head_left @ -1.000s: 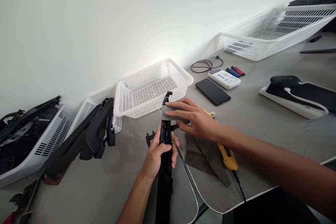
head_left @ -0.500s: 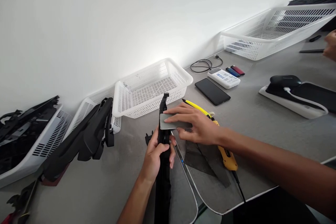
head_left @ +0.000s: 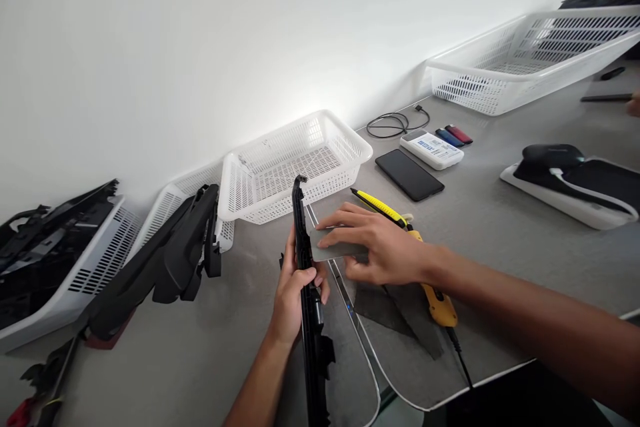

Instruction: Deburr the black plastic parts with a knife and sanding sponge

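My left hand (head_left: 291, 297) is closed around a long black plastic trim piece (head_left: 311, 327), which stands nearly upright in the picture with a hooked upper end. My right hand (head_left: 387, 247) grips a flat grey rectangular pad (head_left: 327, 247), fingers on top and thumb beneath. The pad's left end meets or nearly meets the trim's edge, just above my left thumb. Under my right hand lie dark grey sheets (head_left: 395, 313), partly covered. Close by are a yellow-and-black cutter knife (head_left: 379, 205) and a yellow corded tool (head_left: 440, 307).
A white basket (head_left: 295, 207) stands by the wall. More black parts (head_left: 175, 260) and a filled basket (head_left: 107, 257) are on the left. Rightward lie a phone (head_left: 410, 175), a white box-like device (head_left: 433, 149), a cable (head_left: 395, 125) and another basket (head_left: 490, 90). Another person's hand (head_left: 634, 105) shows at the right edge.
The trim piece has turned in my left hand, showing its narrow edge and more of its lower end. The pad has shifted slightly down and right, off the trim's face.
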Motion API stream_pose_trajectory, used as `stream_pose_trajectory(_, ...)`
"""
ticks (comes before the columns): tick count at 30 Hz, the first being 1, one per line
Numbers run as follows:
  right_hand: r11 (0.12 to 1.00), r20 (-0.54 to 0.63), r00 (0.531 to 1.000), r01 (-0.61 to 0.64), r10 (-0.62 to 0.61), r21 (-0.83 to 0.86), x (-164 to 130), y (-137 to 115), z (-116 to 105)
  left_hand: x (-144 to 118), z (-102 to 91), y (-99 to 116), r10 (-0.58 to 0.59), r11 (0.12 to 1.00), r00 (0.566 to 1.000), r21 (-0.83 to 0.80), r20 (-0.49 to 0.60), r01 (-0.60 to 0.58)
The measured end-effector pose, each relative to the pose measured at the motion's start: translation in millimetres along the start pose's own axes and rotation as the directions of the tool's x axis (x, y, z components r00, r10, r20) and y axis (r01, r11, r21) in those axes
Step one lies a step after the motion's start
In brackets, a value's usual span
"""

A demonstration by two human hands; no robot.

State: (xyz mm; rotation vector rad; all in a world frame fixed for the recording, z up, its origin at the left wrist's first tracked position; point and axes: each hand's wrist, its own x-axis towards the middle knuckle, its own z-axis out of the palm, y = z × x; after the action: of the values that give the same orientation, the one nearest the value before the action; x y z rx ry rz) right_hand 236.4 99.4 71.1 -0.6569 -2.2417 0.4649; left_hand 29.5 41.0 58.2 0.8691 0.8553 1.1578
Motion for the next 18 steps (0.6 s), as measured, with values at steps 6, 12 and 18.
stream_pose_trajectory(6,0.993,0.024,1.0,-0.007,0.009,-0.116,3.1,-4.7,-2.9,3.0,-2.9,-3.4,0.055,0.993,0.998,0.103,-0.019,-0.052)
stream_pose_trajectory(12,0.995,-0.045,0.995,-0.086,0.084,-0.058,0.6,-1.8,-0.5,2.0,-3.3,-3.2,0.054,0.989,0.997,0.144,-0.054,-0.046)
stream_pose_trajectory(18,0.987,-0.009,1.0,0.027,-0.026,0.158,0.5,-5.1,3.3,-0.6,0.6,-8.1,0.007,0.993,1.0,0.115,-0.026,-0.004)
